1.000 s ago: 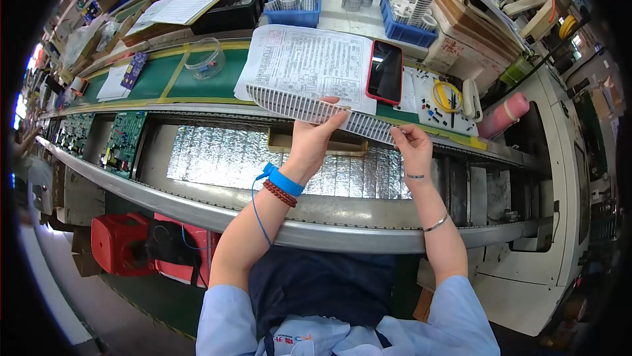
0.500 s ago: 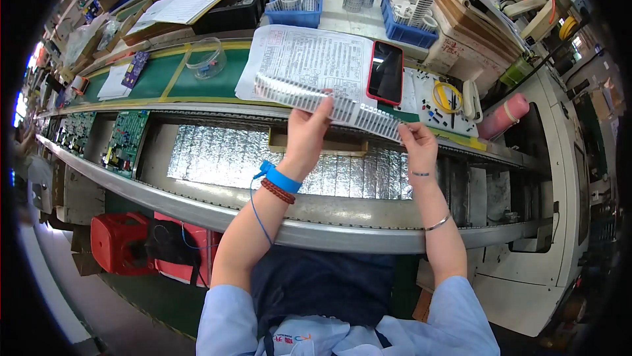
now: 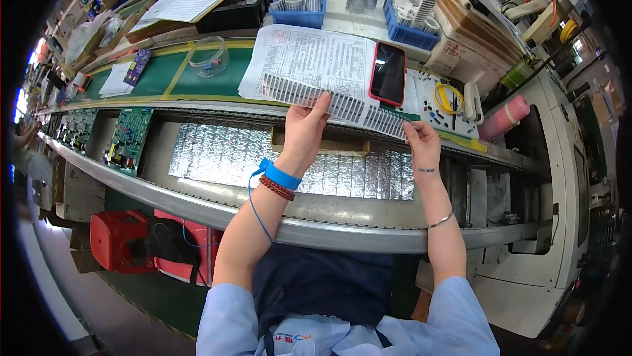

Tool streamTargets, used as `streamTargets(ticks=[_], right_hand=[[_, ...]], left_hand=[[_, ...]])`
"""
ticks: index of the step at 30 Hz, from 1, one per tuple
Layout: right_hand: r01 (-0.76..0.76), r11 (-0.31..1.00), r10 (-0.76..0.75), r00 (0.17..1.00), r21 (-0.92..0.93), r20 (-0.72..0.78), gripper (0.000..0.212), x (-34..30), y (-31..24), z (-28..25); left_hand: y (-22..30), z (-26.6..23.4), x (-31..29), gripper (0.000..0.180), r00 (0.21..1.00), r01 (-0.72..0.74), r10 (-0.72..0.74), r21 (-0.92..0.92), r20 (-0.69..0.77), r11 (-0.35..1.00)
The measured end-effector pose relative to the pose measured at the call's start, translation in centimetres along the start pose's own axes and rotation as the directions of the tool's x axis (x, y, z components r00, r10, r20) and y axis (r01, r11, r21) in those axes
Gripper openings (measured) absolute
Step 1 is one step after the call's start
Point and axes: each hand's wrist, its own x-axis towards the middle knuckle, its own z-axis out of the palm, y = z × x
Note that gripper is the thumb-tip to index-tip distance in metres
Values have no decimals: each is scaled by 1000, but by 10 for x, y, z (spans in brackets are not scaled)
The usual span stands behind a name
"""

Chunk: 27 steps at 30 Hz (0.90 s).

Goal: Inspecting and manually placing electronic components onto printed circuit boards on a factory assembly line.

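Between my hands a long, thin, glossy white strip [image 3: 355, 111] with rows of small dark bars stretches from upper left to lower right. It looks like a strip of labels, but its exact kind is unclear. My left hand [image 3: 304, 133] is closed on it near the middle, thumb on top and the other fingers mostly hidden beneath. At the right end, my right hand [image 3: 424, 146] pinches it between thumb and fingertips. Behind the strip's left part lie printed papers [image 3: 316, 53]. A phone with a red case [image 3: 388, 73] rests at their right edge.
Below my hands, a silver foil sheet [image 3: 224, 158] lies within the metal-railed conveyor [image 3: 197, 208]. Green circuit boards [image 3: 127, 135] stand at its left. A round clear tub [image 3: 209, 57], blue bins [image 3: 298, 15] and a yellow cable coil [image 3: 447, 97] sit farther back. A blue wrist-strap cord trails from my left wrist.
The strip has tilted so its dark bars show more plainly, with less glare. Both hands have shifted only slightly and keep their hold on it.
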Motion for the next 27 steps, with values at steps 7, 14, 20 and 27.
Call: streamTargets(ticks=[7,14,20,27], right_hand=[[-24,1000,23,999,-21,-39,8,6,3,-9],[-30,999,30,1000,-26,5,6,5,0,-9],[-42,999,42,999,-26,19,6,5,4,-12],[-23,1000,24,1000,-20,16,9,9,3,-14]], left_hand=[[11,0,5,24,996,-76,77,15,-55,997],[12,3,2,25,992,-74,71,-32,-101,997],[9,1,2,27,994,-85,81,-53,-72,995],[14,1,3,23,999,-33,32,-14,-19,999]])
